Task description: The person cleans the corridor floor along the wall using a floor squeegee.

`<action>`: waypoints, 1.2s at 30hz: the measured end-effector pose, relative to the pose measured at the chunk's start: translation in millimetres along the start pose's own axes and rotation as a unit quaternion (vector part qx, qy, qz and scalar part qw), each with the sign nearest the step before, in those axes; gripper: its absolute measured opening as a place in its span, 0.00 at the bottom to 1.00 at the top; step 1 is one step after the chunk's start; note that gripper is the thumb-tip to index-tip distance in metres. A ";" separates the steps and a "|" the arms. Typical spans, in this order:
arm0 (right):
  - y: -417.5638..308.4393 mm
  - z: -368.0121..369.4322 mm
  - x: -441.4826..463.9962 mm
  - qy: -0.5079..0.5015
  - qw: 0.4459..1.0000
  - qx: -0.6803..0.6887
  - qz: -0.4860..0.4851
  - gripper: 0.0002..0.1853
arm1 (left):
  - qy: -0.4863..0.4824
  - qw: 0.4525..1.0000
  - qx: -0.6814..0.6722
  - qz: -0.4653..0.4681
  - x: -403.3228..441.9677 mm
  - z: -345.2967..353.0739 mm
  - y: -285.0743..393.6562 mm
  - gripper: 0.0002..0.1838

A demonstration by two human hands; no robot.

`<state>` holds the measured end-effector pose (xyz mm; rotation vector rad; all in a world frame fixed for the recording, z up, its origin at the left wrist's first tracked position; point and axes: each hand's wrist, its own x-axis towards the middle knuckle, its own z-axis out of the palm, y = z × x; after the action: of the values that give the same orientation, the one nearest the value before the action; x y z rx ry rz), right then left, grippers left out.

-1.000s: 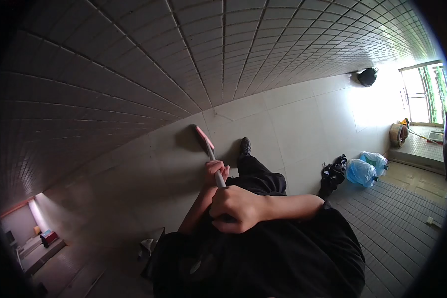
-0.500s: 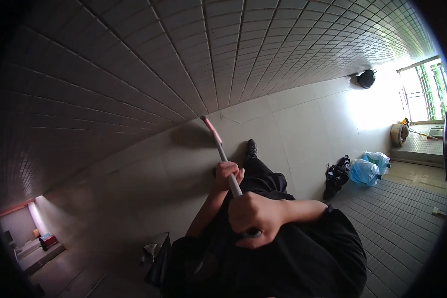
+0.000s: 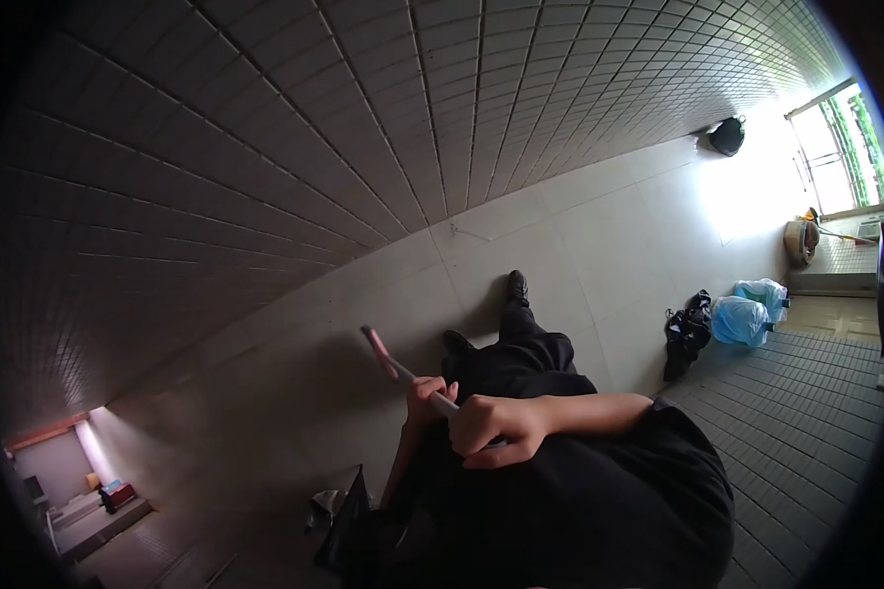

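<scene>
A long grey pole runs away from my waist, over the floor, and ends in a narrow pink part with a dark tip. What kind of tool it is does not show clearly. My left hand is wrapped around the pole farther along it. Closer to my body, my right hand is closed around its near end. The pink end is over the pale floor beside my feet, apart from the tiled wall; whether it touches the floor I cannot tell.
The tiled wall rises ahead of me. To the right stand blue bags, a black bag and a brown bucket-like container. A dark bundle lies by the wall. At lower left is a dark bag-like thing.
The pink end has swung back from the base of the wall toward my feet, to the left. Both hands have stayed on the pole. The view has shifted slightly.
</scene>
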<state>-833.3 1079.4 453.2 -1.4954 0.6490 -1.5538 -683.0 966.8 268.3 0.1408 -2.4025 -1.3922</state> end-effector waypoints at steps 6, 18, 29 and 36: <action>18.2 3.2 12.9 0.014 0.999 0.032 0.009 0.20 | 0.057 0.994 0.016 -0.098 -31.8 -13.4 3.2 0.19; 25.1 -1.2 18.1 0.026 0.995 -0.073 0.061 0.17 | 0.134 0.990 -0.025 -0.021 -11.0 21.6 -36.0 0.19; -17.4 -36.1 6.2 0.121 0.969 -0.198 0.083 0.17 | 0.113 0.994 0.001 0.001 83.8 46.9 0.6 0.18; -47.5 -58.2 -9.2 0.146 0.974 -0.171 0.033 0.18 | 0.037 0.998 -0.035 0.031 117.6 65.9 7.6 0.18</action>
<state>-901.3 1099.5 479.7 -1.4812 1.1748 -1.6876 -815.1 993.9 275.3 0.0978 -2.2764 -1.4164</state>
